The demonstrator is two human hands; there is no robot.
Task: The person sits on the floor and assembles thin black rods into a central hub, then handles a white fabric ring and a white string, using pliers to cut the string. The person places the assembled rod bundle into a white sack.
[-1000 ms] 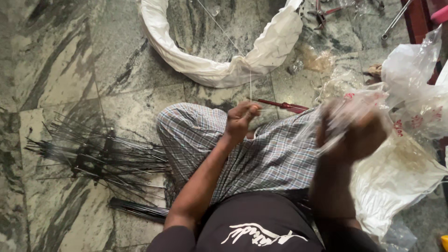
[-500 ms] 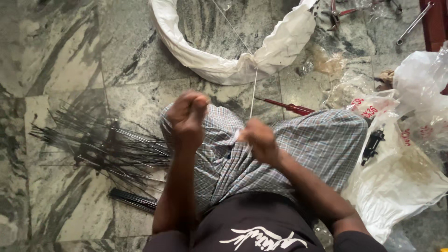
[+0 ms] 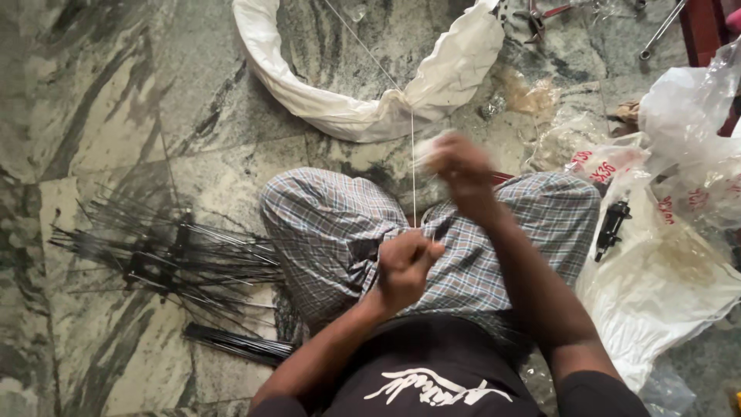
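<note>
From the head camera, the left hand at frame centre is clenched on a thin white thread that runs up to white cloth on the floor at top centre. The right hand, blurred just above, looks pinched near the thread, though its grip cannot be told. Black wires lie at left.

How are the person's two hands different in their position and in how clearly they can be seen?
The left hand is a closed fist low over the checked lap; the right hand is raised higher, farther from the body. The left hand looks sharp; the right hand is blurred, so its grip is unclear. Both hands sit along the thin white thread, which runs toward the white cloth.
</note>
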